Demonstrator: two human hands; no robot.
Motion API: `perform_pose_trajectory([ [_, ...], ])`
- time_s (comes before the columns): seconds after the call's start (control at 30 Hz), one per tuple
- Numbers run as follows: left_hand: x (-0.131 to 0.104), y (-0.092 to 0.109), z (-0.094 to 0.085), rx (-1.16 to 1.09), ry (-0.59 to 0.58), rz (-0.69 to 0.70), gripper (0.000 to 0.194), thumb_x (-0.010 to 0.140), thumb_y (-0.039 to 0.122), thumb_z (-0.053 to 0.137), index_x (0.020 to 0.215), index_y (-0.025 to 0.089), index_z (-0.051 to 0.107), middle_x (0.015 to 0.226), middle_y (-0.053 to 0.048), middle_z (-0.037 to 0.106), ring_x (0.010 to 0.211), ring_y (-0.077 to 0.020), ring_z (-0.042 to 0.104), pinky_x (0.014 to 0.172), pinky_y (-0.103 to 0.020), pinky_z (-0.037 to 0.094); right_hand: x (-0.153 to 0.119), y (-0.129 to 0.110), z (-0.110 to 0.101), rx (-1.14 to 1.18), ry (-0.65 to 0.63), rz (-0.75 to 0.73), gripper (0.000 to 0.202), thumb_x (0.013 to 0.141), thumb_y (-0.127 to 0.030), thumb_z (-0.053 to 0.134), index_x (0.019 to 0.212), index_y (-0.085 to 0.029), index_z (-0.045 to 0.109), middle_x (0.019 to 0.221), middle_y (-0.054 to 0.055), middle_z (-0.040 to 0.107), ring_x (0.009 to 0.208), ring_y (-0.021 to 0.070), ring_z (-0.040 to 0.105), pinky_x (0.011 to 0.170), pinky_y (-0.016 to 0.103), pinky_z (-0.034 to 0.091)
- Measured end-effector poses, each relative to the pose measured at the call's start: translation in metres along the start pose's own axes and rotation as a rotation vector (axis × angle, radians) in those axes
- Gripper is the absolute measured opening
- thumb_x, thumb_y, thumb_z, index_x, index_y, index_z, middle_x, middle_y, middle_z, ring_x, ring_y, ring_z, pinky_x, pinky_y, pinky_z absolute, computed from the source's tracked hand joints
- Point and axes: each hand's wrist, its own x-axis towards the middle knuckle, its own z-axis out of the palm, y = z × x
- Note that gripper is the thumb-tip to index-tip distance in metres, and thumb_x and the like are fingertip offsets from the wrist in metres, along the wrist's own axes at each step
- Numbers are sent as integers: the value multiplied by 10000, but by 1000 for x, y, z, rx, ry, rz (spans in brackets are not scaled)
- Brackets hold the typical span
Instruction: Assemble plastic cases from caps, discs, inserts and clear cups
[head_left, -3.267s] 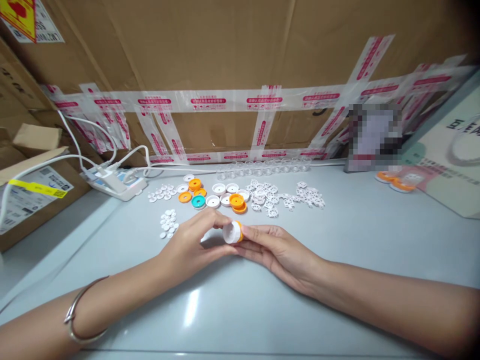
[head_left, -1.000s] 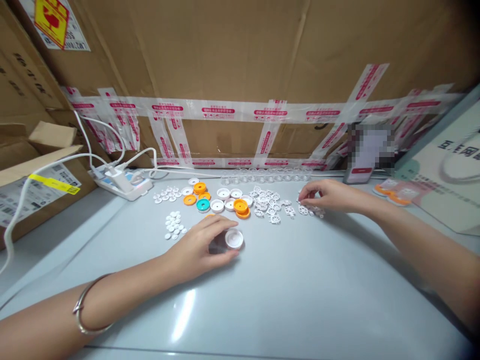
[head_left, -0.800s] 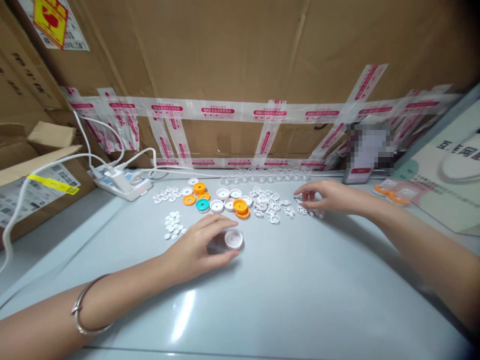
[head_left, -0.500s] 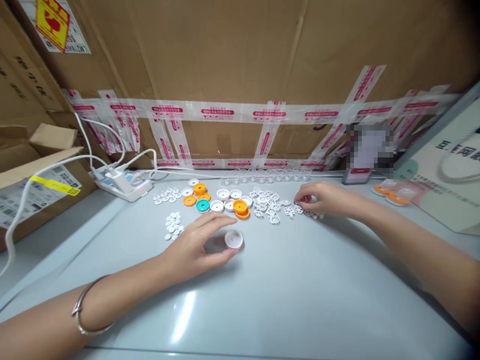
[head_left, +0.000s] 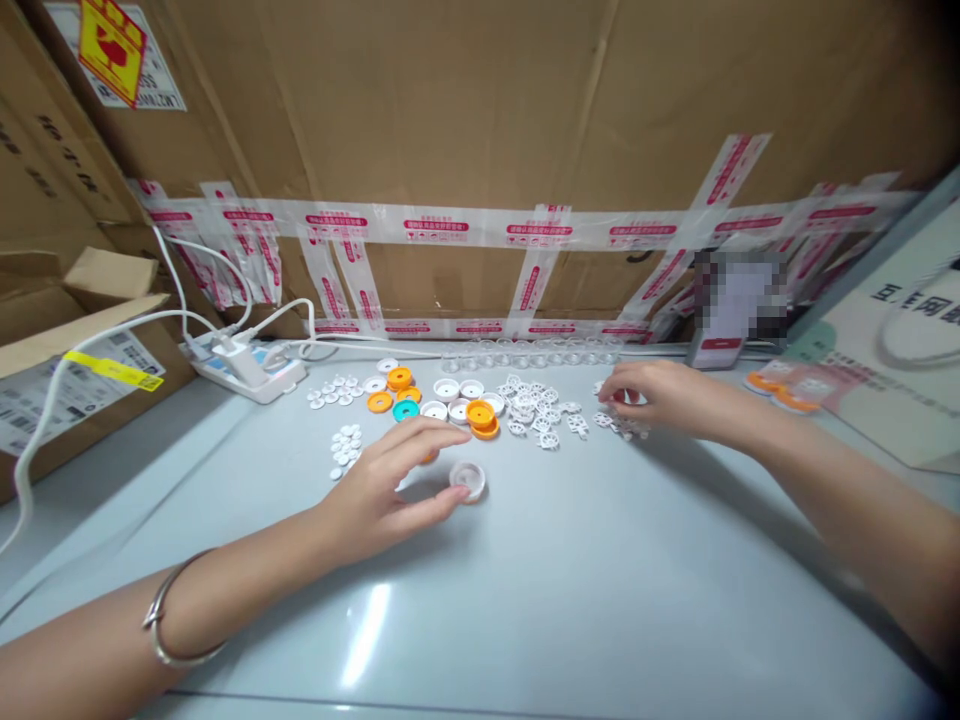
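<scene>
My left hand [head_left: 386, 485] is spread around a round whitish cap [head_left: 468, 481] on the table, thumb over its near edge and fingers apart. At the right, my right hand [head_left: 637, 390] has its fingertips pinched above small white lattice pieces [head_left: 621, 424]; what lies between the fingertips is too small to make out. More white lattice pieces [head_left: 529, 402] are heaped left of that hand. Orange discs [head_left: 481, 413], a teal disc [head_left: 406, 411] and white rings [head_left: 446, 389] sit beyond my left hand. Small white round pieces [head_left: 346, 448] lie to its left.
Clear round pieces [head_left: 532, 353] line the back edge before a large cardboard box [head_left: 450, 120]. A power strip [head_left: 259, 375] with cables and an open carton [head_left: 97, 370] are at left. A phone [head_left: 720, 315] stands at back right, near orange-and-white packs [head_left: 799, 392].
My right hand has shifted slightly right over the lattice pieces. My left thumb has moved a little onto the cap, and the left fingers have drawn slightly back to the left.
</scene>
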Motion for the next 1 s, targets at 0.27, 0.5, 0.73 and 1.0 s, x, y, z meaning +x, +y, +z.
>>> perform_pose_trajectory([
  [0.27, -1, -2, 0, -18, -15, 2, 345, 824, 164, 560, 1166, 179, 524, 1124, -95, 580, 1034, -167, 545, 879, -288, 465, 0, -33, 4, 103, -117, 40, 338, 734, -476, 574, 888, -181, 631, 916, 77, 631, 799, 212, 579, 692, 302, 423],
  [0.5, -2, -1, -1, -7, 23, 34, 340, 817, 128, 563, 1153, 171, 530, 1102, -85, 592, 1042, -153, 546, 899, -271, 451, 0, -38, 7, 230, -107, 107, 152, 732, -326, 586, 749, -187, 645, 710, 32, 659, 654, 179, 587, 605, 285, 407],
  [0.73, 3, 3, 2, 17, 123, 36, 311, 821, 133, 575, 1125, 193, 550, 1024, -57, 631, 952, -137, 580, 805, -247, 493, -6, -107, 9, 1517, 152, 333, 258, 619, -346, 759, 790, -209, 622, 799, 4, 709, 773, 148, 657, 760, 283, 472],
  [1.0, 1, 11, 10, 131, 221, 171, 438, 774, 155, 649, 1194, 150, 527, 1068, -100, 612, 996, -168, 576, 866, -287, 488, -14, -167, 38, 1863, -78, 327, 196, 652, -294, 757, 719, -158, 633, 743, 20, 694, 784, 139, 643, 825, 298, 450],
])
